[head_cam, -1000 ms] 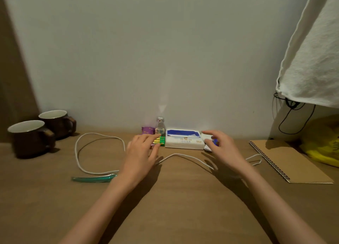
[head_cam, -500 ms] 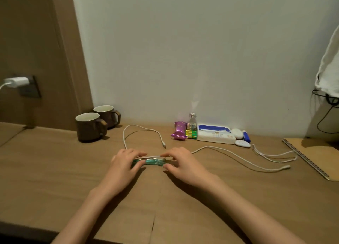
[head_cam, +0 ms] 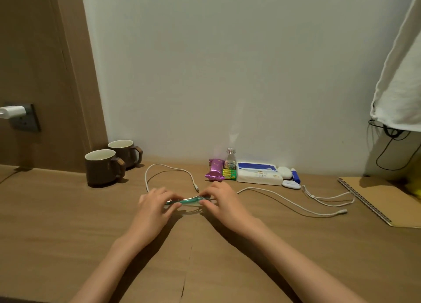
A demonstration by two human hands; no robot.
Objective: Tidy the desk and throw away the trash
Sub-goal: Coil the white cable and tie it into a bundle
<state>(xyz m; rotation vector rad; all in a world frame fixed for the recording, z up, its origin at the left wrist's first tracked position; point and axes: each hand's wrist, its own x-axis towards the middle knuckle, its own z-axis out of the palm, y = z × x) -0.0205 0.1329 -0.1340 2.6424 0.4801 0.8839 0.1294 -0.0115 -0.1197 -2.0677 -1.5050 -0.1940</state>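
Now both hands pinch a thin, crinkled green wrapper (head_cam: 190, 200).

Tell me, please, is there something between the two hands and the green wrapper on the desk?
No. The left hand and right hand already pinch the green wrapper at its two ends, with nothing visible between.
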